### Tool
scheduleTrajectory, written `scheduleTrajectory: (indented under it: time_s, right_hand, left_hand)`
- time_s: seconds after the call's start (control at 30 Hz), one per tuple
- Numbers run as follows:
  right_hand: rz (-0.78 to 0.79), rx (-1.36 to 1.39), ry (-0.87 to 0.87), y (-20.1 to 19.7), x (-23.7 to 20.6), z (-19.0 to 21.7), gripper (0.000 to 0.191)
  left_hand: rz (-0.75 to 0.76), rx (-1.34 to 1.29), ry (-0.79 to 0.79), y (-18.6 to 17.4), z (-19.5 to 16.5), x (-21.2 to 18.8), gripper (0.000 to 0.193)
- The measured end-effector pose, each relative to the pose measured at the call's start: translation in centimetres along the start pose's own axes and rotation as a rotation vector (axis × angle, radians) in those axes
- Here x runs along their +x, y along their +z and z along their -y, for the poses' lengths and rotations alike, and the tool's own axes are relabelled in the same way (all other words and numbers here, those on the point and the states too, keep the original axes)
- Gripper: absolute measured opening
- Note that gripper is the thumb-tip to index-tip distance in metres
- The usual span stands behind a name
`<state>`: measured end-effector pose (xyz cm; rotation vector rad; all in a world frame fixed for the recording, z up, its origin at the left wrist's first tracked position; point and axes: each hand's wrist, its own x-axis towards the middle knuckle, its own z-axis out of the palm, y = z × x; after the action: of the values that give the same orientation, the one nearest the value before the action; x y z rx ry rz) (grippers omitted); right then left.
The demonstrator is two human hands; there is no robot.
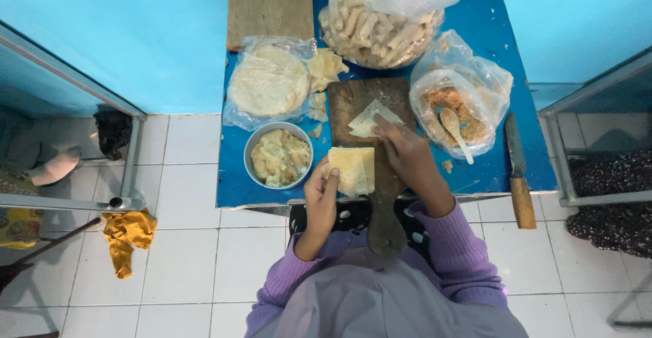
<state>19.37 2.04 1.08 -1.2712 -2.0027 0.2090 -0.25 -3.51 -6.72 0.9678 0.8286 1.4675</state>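
Over on the far left there's a yellow rag (128,237) crumpled on the white tiled floor (190,256), near the foot of a metal frame (129,168). Moving right you hit the small blue table (234,185), and at its far edge sits a worn wooden board (269,5). Below that is a clear bag of round flat wrappers (268,83), with some torn scraps of dough (324,69) just beside it. Nearer to the person is a metal bowl (278,156) with more pale scraps inside. Right next to the bowl, the left hand (321,192) is pinching the left edge of a folded square wrapper (353,169), fingers closed on it, so the wrapper sits at the near end of the paddle-shaped cutting board (360,103), whose handle hangs over the table's near edge toward the lilac sweater (380,290). A second folded wrapper (370,119) lies farther back on the same board, and the right hand (407,154) rests with its fingertips pressing down on that one, not clenched around anything as far as I can see. Behind the board is a big bag of finished rolls (380,29). To the right of that there's another bag with brownish filling (462,117) and a pale spoon (455,131) stuck in it. Last, a knife with a wooden handle (518,175) lies along the table's right side, handle poking over the near edge.
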Motion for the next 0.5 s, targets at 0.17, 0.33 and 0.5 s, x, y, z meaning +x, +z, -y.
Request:
scheduleTrajectory:
  time_s: [0.17, 0.33, 0.5]
  right_hand:
    - [-0.161, 0.103, -0.144, -1.2, -1.2, 3.1, 0.05]
    - [-0.033, 0.179, -0.215, -0.5, -3.5, 6.0, 0.061]
    - [-0.008, 0.21, -0.105, 0.5, -3.8, 4.8, 0.049]
  left_hand:
    - [0.007, 0.003, -0.063, 0.0, -0.6, 0.0, 0.049]
    - [0.073, -0.126, -0.149, 0.5, -1.5, -0.2, 0.054]
    - [0.127, -0.125, -0.136, 0.9, -2.0, 0.0, 0.054]
